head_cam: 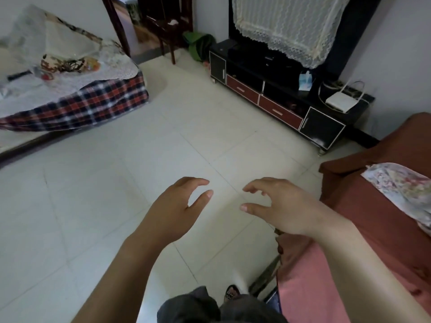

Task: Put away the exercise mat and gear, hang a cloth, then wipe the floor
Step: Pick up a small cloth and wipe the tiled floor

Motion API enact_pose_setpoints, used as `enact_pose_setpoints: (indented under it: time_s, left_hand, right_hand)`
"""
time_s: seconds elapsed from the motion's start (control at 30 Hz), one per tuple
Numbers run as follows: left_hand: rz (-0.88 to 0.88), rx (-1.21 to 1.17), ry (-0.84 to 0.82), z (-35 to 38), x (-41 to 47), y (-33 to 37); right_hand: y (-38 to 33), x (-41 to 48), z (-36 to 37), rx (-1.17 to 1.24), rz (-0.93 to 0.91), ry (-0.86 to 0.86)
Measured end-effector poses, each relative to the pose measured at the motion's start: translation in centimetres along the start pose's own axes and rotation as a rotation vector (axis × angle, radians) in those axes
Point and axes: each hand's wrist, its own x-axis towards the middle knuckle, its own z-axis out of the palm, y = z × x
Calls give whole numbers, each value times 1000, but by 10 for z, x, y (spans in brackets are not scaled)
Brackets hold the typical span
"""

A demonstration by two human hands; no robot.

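Head view shows both hands held out above the tiled floor (116, 183) in the lower middle of the frame: the left hand (177, 206) and right hand (277, 206) are each loosely curled, thumbs apart from fingers, gripping nothing. No exercise mat, gear or wiping cloth can be made out. A green bundle (200, 45) at upper centre, beside the dark chair (168, 22), is too unclear to name. A mat would likely be light and floppy, best rolled and taken at both ends. The smooth floor should wipe easily. The plaid-covered bed (81, 106) at upper left, the black TV stand (242, 89) at upper right and the red-covered seat (373, 206) at right hem in the open tiles.
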Motion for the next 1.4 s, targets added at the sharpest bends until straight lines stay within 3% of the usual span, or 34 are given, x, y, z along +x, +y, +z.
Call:
enact_pose_setpoints:
  time_s: [0.37,0.83,1.1,1.4]
  left_hand:
    - [110,-19,-52,-31,200,-22]
    - [13,56,82,-187,448,-99]
    - [13,61,73,-213,571,-122]
    - [37,62,53,-235,791,-106]
  right_hand:
    - [17,170,-58,-19,36,21]
    - [-50,478,-158,-22,-113,54]
    - [-25,602,-197,3,-110,8]
    - [32,780,-300,-5,-89,24]
